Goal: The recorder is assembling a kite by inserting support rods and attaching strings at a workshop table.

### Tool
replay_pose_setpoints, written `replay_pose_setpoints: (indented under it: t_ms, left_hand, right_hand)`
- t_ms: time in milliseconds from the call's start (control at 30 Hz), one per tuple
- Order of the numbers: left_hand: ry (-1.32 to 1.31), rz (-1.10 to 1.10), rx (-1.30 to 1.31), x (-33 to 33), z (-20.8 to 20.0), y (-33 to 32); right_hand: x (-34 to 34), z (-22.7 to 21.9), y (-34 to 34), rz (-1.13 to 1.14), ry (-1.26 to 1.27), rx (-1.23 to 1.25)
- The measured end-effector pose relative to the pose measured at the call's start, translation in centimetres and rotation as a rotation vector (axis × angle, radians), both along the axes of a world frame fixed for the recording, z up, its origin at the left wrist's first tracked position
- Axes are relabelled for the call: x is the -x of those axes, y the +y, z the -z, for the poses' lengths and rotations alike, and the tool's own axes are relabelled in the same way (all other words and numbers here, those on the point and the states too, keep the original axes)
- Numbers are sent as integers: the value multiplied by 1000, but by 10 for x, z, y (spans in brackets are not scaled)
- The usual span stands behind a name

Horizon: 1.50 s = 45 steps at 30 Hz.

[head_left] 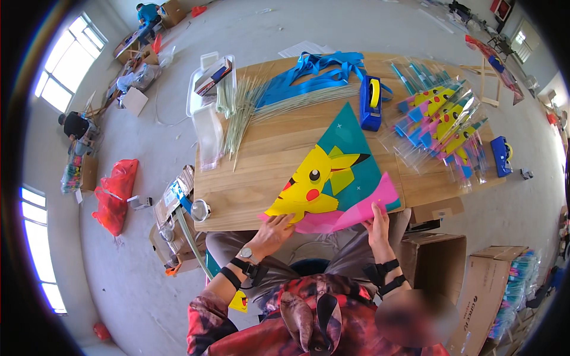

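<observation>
A triangular teal sheet [350, 139] printed with a yellow cartoon animal and bordered in pink lies at the front of the table. Its pink lower edge is lifted and curls up at the right. My right hand [378, 227] pinches this edge between thumb and fingers. At the sheet's lower left corner, my left hand [270, 236] is closed with bent fingers on the yellow and pink part, its thumb hidden. A watch and dark straps circle my left wrist, and dark straps circle my right.
Thin pale sticks [243, 107], blue ribbons [320, 71] and a blue tape dispenser [370, 113] lie along the table's far side. Bagged printed pieces [439, 121] and another dispenser [502, 157] are at the right. A roll of clear tape [200, 210] sits at the left edge. Cardboard boxes [436, 261] stand below.
</observation>
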State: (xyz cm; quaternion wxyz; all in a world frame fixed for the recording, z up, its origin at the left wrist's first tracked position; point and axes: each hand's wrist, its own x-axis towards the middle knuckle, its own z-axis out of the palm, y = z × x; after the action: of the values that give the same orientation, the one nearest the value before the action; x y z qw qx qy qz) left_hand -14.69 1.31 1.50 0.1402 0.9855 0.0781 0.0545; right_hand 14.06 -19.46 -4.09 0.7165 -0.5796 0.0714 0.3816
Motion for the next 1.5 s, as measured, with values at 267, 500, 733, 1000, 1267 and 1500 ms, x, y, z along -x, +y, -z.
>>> replay_pose_setpoints:
  t_ms: [267,500,733,1000,1267,1500]
  left_hand:
    - [-91,-233,-29,38,14,6]
    - [-188,-366,232,-1,-6,-15]
    - [-164,-445,549,-81,12,-37]
    - [-249,-403,875,-99,19,-49]
    - [-296,-459,934,-96,6,-56]
    - [-242,-380,859,-95,-2,-67]
  right_hand:
    - [14,-7,-1,-73,-7,-40]
    - [32,1,-7,-150,126,-128]
    - [68,-4,-4,-399,489,-208]
    - [82,-7,-7,-526,499,-238]
    - [87,5,-13,-580,478,-174]
    - [90,27,-17,-559,441,-146]
